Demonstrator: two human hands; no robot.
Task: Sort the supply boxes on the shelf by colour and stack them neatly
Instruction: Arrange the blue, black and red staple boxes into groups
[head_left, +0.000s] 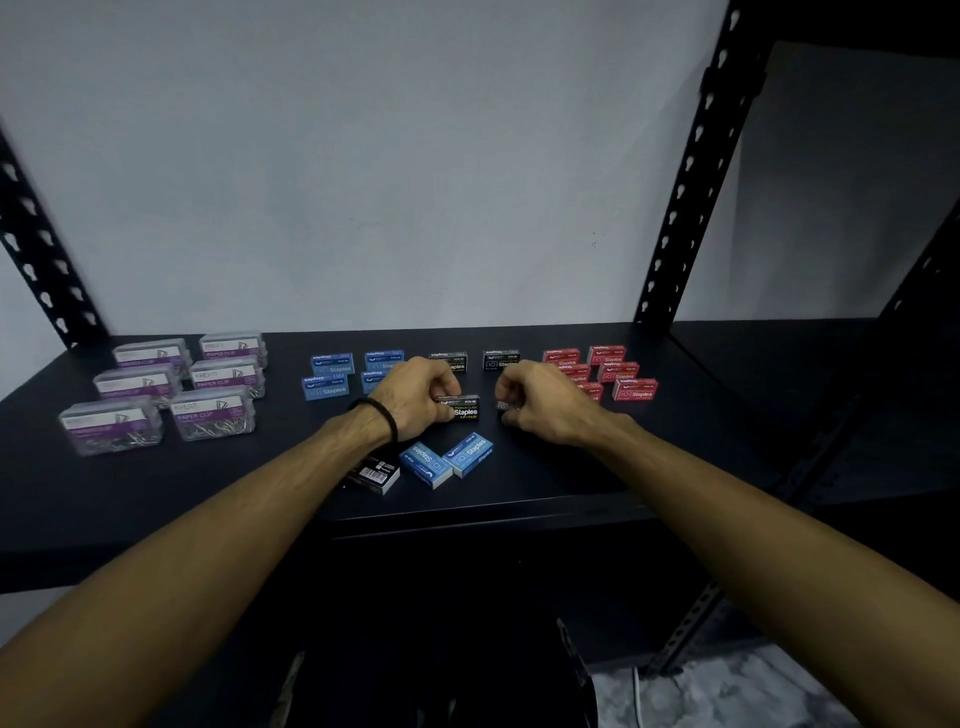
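My left hand grips a black staple box at mid-shelf. My right hand is closed on another small black box, mostly hidden by the fingers. Behind them stand two black boxes, a group of blue boxes to the left, and several red boxes to the right. Two loose blue boxes lie askew in front of my hands. A black box lies barcode-up under my left wrist.
Several clear paper-clip boxes with purple labels stand in rows at the left of the dark shelf. Black perforated uprights frame the shelf at both sides. A grey wall closes the back.
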